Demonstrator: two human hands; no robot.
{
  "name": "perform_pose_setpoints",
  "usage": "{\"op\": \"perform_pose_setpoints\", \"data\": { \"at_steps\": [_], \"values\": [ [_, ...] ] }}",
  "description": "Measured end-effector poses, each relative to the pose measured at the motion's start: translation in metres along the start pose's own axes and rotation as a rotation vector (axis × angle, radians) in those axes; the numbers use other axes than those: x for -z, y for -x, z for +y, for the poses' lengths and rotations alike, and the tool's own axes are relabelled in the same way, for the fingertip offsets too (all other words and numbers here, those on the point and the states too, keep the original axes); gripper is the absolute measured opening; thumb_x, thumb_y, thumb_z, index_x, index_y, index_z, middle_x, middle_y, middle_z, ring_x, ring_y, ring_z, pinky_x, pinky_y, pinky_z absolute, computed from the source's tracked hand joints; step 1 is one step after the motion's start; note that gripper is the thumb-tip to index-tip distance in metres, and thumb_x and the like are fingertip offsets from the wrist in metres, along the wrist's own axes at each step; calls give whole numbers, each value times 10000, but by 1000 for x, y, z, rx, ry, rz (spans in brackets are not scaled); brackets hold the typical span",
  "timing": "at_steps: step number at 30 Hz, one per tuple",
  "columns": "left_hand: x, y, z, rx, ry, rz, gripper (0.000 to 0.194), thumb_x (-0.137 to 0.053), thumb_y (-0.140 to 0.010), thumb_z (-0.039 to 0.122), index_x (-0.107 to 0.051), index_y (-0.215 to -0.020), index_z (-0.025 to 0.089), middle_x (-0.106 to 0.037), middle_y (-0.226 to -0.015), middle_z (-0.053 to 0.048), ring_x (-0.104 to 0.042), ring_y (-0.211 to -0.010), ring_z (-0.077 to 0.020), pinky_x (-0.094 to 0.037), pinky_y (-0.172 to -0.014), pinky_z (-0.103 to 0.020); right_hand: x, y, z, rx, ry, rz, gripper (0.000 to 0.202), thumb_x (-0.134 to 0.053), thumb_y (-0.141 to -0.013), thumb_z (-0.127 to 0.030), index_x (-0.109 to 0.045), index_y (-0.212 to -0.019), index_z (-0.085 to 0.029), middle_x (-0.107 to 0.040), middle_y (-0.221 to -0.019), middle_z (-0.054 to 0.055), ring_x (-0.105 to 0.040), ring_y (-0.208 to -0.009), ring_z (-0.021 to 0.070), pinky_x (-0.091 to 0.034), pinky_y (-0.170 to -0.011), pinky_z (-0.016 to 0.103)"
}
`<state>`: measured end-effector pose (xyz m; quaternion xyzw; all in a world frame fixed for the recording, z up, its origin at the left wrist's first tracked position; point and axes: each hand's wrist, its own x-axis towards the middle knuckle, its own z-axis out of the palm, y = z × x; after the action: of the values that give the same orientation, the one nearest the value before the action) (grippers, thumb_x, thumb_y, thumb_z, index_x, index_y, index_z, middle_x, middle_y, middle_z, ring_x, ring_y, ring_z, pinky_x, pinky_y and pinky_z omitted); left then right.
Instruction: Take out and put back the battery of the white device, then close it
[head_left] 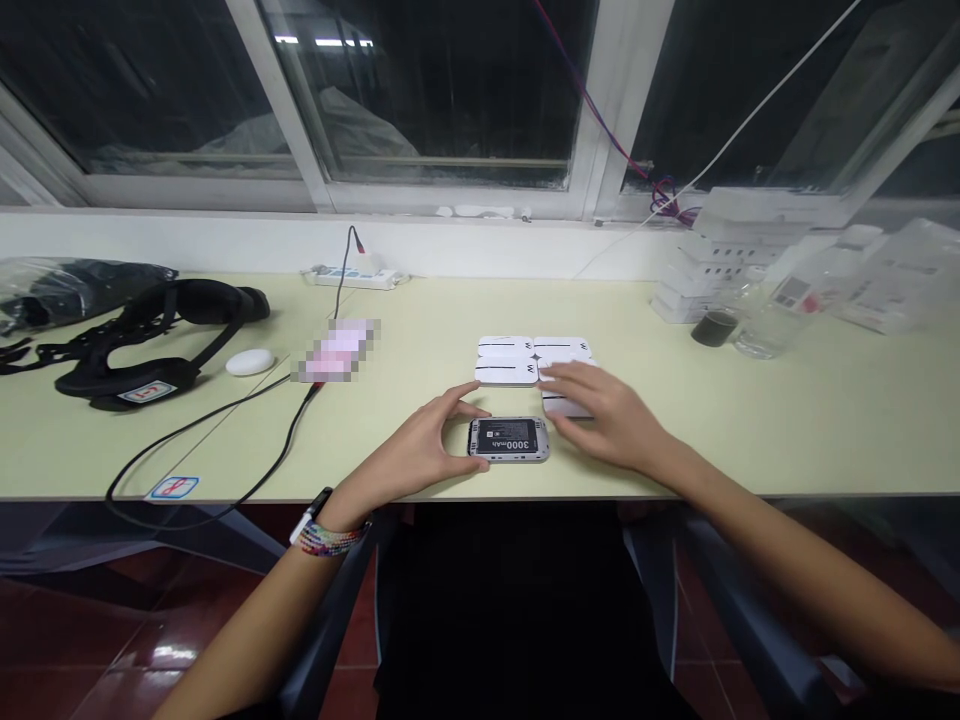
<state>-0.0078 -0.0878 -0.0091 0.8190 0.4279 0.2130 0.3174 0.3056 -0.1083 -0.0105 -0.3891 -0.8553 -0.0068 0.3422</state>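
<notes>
A small pale device (547,452) lies on the table in front of me, its black battery (510,440) marked 3000mAh exposed. My left hand (424,440) grips the device's left end, thumb at the near edge and fingers at the far edge. On its wrist are a watch and a multicoloured band. Beyond the device, several flat white panels (507,347) with black lines and letters are grouped together. My right hand (611,415) curves around one nearer white panel (568,406), thumb and fingers at its left end. The hand hides part of the group.
To the left lie a black headset (202,300), a white oval case (250,362), a blurred-out phone (337,350) and a looping black cable (281,455). A power strip (356,277) sits by the wall. White boxes (679,290), a dark-capped container (714,328) and a clear bottle (765,335) stand back right.
</notes>
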Motion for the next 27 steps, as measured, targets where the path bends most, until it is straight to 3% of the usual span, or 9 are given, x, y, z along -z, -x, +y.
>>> {"op": "perform_pose_setpoints", "data": {
  "at_steps": [2,4,8,12,15,18,20,23,27],
  "values": [
    [0,0,0,2,0,-2,981,-867,-851,461,-338,-1669,348,-693,-1495,-66,-597,-1464,-347,-430,-1249,-509,11,6,11,-144,67,14,392,-690,-977,-316,-730,-1355,-225,-710,-1456,151,-675,-1353,368,-576,-1107,633],
    [1,0,1,4,-1,-5,974,-864,-853,462,-343,-1668,348,-692,-1500,-66,-598,-1464,-346,-436,-1243,-503,19,14,18,-186,65,-59,388,-696,-954,-298,-733,-1333,-221,-733,-1396,149,-724,-1250,361,-627,-1016,590],
    [2,0,3,11,-2,-8,964,-863,-855,470,-353,-1665,351,-695,-1498,-62,-593,-1469,-346,-436,-1242,-503,24,28,17,-53,127,-147,258,-594,-994,-205,-758,-1193,-223,-788,-1195,124,-763,-1038,305,-642,-832,480],
    [2,1,3,7,3,-6,958,-862,-858,451,-352,-1663,350,-693,-1500,-60,-591,-1470,-337,-431,-1246,-498,27,26,3,16,210,-59,230,-536,-1026,-195,-750,-945,-222,-767,-878,86,-704,-737,254,-544,-609,408],
    [2,1,2,3,0,-1,963,-865,-859,436,-347,-1666,350,-693,-1499,-57,-595,-1459,-329,-421,-1255,-498,31,12,-12,-53,-11,128,138,-640,-1003,-252,-744,-913,-250,-776,-865,60,-715,-750,241,-582,-679,421],
    [1,0,1,-6,7,-7,963,-863,-860,441,-349,-1669,347,-701,-1483,-66,-611,-1436,-338,-428,-1251,-515,28,-6,-24,-297,-359,248,139,-783,-929,-367,-757,-857,-252,-795,-869,55,-753,-818,256,-637,-753,441],
    [1,0,1,-10,18,-4,975,-867,-853,436,-349,-1673,339,-682,-1506,-80,-602,-1444,-344,-442,-1242,-514,20,-16,-27,-470,-636,188,227,-864,-844,-431,-764,-855,-227,-794,-853,58,-765,-798,252,-663,-729,434],
    [0,0,0,7,23,8,1001,-880,-833,426,-351,-1678,332,-629,-1562,-97,-602,-1439,-347,-490,-1201,-495,5,-22,-25,-633,-922,46,379,-915,-764,-447,-762,-1013,-206,-771,-800,31,-771,-759,237,-683,-701,427],
    [-1,1,0,3,2,15,983,-877,-834,427,-375,-1675,347,-626,-1551,-96,-613,-1411,-355,-500,-1187,-515,-5,-20,-19,-693,-922,-62,370,-876,-794,-395,-733,-1079,-208,-738,-787,5,-731,-668,196,-650,-642,392]
  ]
}}
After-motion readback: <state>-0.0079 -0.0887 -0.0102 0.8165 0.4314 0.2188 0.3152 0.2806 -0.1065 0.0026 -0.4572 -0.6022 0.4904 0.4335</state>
